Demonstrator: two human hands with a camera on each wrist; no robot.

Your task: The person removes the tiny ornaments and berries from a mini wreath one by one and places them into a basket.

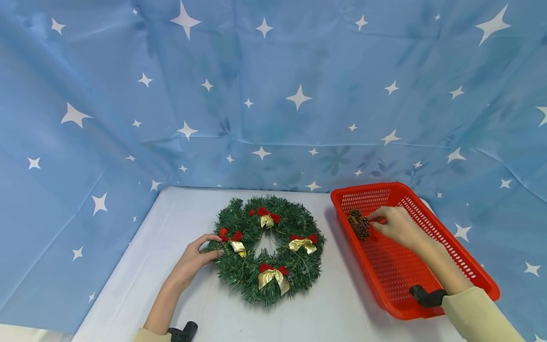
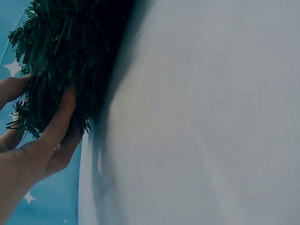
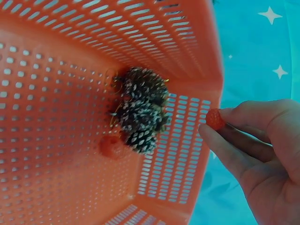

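A green wreath (image 1: 303, 275) with red-and-gold bows (image 1: 273, 278) and small red berries (image 1: 223, 232) lies flat on the white table. My left hand (image 1: 192, 261) grips its left edge; in the left wrist view, the thumb and fingers go round the green needles (image 2: 70, 56). Over the far part of the red basket (image 1: 384, 306) is my right hand (image 1: 399, 228). Its thumb and forefinger pinch a small bumpy red berry (image 3: 215, 119), seen in the right wrist view. Frosted pine cones (image 3: 140, 110) lie in the basket beside another red berry (image 3: 112, 147).
The perforated basket stands on the right part of the white table (image 1: 179, 213), its rim higher than the wreath. A blue cloth with white stars (image 1: 273, 118) hangs behind the table and along both sides.
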